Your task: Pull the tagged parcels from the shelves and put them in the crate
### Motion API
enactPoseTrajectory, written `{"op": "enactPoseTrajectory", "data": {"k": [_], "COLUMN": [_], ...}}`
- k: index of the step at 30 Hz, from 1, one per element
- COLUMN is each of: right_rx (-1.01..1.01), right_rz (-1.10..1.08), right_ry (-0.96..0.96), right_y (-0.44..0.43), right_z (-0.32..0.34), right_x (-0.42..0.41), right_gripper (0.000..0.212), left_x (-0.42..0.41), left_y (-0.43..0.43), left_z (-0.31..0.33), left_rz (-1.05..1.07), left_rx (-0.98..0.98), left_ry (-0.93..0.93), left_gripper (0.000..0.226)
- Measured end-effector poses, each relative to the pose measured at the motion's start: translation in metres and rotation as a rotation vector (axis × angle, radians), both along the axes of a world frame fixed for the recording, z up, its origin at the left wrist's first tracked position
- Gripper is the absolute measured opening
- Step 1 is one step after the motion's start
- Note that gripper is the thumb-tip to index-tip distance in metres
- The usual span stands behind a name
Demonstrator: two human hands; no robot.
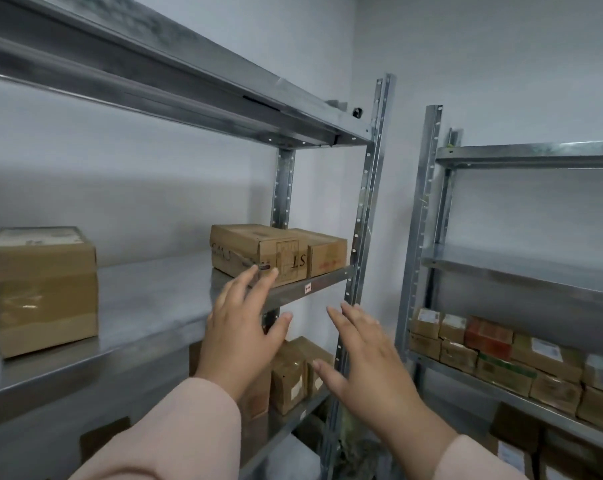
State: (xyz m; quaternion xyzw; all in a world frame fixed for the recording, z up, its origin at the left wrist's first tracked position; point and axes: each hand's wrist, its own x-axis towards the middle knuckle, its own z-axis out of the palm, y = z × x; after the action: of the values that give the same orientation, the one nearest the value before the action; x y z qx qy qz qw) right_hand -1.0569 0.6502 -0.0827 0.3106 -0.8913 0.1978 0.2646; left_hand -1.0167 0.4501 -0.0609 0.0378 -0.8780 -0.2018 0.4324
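Parcels [258, 252] on grey metal shelves [154, 299]

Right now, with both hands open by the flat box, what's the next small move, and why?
Probably lift the right hand to the front corner of the flat box. Both hands are open and empty; the left hand has fingertips at the box's front, while the right is lower, before the upright post.
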Motion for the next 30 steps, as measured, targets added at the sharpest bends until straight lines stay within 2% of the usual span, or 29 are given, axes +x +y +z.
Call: {"op": "enactPoseTrajectory", "data": {"k": [8,12,16,19,22,27,30], "right_rx": [-0.039,-0.101,-0.198,-0.189,-0.256,-0.533,-0.679], "right_rz": [0.089,0.121,0.184,0.227,0.282,0.552,0.630], "right_ry": [-0.024,-0.009,-0.061,-0.088,-0.110,-0.169,-0.315], "right_y": [-0.044,-0.061,-0.074,-0.078,-0.085,-0.094,-0.102], "right_z": [0.008,0.023,0.030,0.030,0.039,0.055,0.069], "right_x": [-0.115,-0.162,-0.198,-0.218,-0.234,-0.246,-0.249], "right_gripper": [0.078,0.077,0.075,0.075,0.071,0.053,0.047], "left_x": [-0.089,-0.127,-0.163,-0.175,-0.177,-0.162,-0.146], "left_y": [-0.036,-0.051,-0.063,-0.067,-0.070,-0.067,-0.062], "left_z": [0.021,0.031,0.046,0.045,0.042,0.033,0.031], "left_rz": [-0.032,-0.033,0.070,0.137,0.145,0.181,0.187], "left_rx": [0.249,0.299,0.333,0.270,0.202,0.171,0.106], "left_ry": [0.059,0.083,-0.026,-0.122,-0.059,0.042,0.132], "left_gripper": [0.066,0.066,0.074,0.069,0.060,0.060,0.064]}}
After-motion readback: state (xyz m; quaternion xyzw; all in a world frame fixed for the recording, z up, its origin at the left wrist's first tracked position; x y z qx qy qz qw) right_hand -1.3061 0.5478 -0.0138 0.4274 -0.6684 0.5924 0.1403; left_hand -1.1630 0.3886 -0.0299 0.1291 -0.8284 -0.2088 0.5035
